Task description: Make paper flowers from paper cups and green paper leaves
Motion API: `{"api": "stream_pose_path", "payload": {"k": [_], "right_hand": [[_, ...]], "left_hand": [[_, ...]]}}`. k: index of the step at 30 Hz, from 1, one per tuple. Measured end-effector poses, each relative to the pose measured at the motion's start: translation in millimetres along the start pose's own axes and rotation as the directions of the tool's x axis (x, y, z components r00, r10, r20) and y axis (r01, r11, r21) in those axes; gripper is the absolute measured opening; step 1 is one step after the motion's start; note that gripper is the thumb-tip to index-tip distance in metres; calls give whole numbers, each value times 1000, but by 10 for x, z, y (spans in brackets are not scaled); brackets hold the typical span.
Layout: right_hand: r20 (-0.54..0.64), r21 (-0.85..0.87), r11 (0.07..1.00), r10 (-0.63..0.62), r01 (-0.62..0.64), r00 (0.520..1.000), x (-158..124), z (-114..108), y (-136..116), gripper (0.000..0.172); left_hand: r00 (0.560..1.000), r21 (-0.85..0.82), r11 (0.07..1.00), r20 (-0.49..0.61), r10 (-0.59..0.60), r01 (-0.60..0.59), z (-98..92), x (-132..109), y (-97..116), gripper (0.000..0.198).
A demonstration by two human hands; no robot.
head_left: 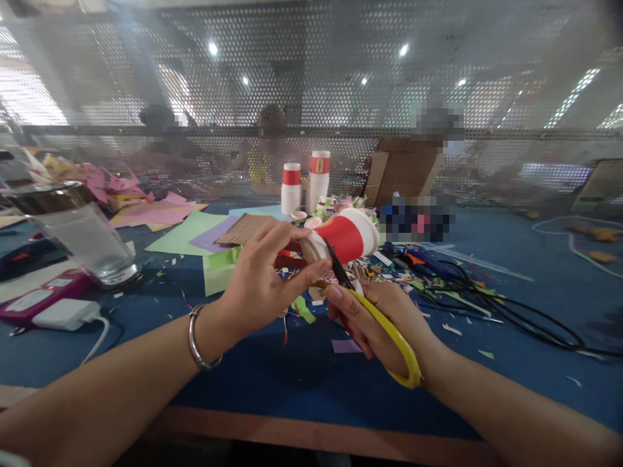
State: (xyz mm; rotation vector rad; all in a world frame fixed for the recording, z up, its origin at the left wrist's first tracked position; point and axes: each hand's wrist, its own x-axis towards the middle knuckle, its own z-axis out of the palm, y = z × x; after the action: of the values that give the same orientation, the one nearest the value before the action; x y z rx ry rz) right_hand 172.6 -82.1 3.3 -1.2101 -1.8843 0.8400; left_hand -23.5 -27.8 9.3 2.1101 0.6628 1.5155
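My left hand [265, 279] grips a red and white paper cup [343, 235] by one end, thumb below and fingers above. The cup lies tilted on its side in the air, its rim pointing right. In my right hand [384, 318] is a pair of scissors with yellow handles [403, 363]. Their dark blades lie against the cup beside my left thumb; whether they have cut into the paper I cannot tell. Below both hands, small paper scraps [304, 310] lie scattered on the blue tabletop [292, 383].
Two stacks of paper cups [319, 181] stand behind, before a perforated metal screen [204, 149]. Coloured paper sheets [178, 232], a glass jar [92, 240] and a purple power strip [53, 295] are on the left. Black cable [525, 318] loops at right, near a cardboard box [403, 172].
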Motion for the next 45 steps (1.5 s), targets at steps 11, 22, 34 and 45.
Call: {"api": "stream_pose_path", "payload": {"k": [11, 22, 34, 45], "right_hand": [[-15, -22, 998, 56, -56, 998, -15, 12, 6, 64], [-56, -99, 995, 23, -28, 998, -1, -3, -52, 64], [-112, -99, 992, 71, -82, 991, 38, -9, -27, 64], [-59, -73, 997, -27, 23, 998, 19, -19, -54, 62]], "left_hand": [[985, 210, 962, 36, 171, -175, -30, 19, 49, 26], [979, 256, 949, -37, 198, -182, -4, -9, 61, 33], [955, -228, 935, -53, -291, 272, 108, 20, 12, 31], [914, -538, 746, 141, -380, 393, 55, 97, 11, 35]]}}
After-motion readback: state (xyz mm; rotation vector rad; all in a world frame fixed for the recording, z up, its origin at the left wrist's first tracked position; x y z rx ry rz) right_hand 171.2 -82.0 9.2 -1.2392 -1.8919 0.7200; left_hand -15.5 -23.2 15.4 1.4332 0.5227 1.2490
